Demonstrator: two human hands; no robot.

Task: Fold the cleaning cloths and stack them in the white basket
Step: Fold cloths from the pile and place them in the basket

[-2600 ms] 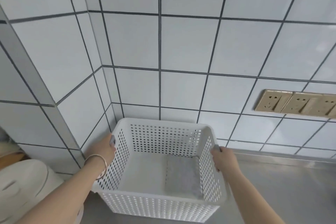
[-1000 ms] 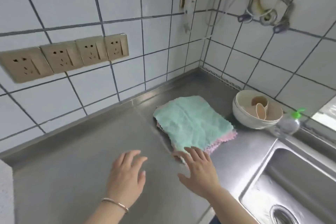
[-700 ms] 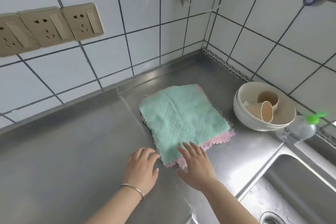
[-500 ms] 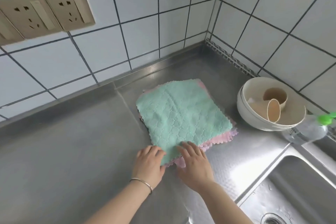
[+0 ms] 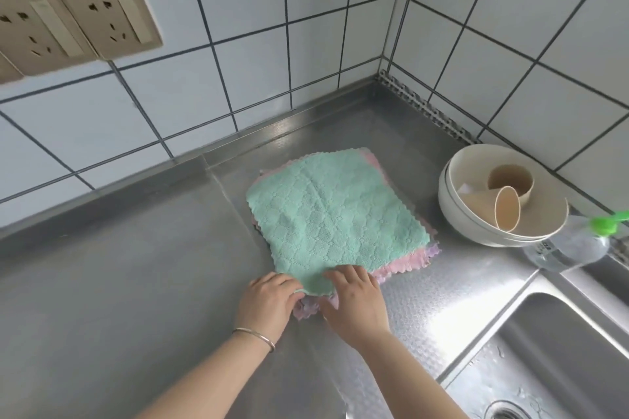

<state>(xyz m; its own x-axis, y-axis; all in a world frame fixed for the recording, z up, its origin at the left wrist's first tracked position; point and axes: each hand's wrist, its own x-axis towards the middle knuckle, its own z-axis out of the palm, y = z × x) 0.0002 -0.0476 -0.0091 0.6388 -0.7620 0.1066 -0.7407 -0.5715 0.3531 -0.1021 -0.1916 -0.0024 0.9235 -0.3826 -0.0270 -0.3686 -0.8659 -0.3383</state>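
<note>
A stack of cleaning cloths lies on the steel counter, with a green cloth on top and pink cloths showing beneath its near and right edges. Both hands meet at the stack's near corner. My left hand curls its fingers round the green cloth's corner from the left. My right hand has bent fingers on top of that corner and its thumb low by the pink edge. The white basket is out of view.
Stacked white bowls holding two paper cups stand right of the cloths. A clear bottle with a green cap lies beside them. A sink opens at the lower right. Wall sockets sit on the tiled wall.
The view swung from the basket to the cloth stack. Both hands moved forward over the counter and closed on the green cloth's near corner.
</note>
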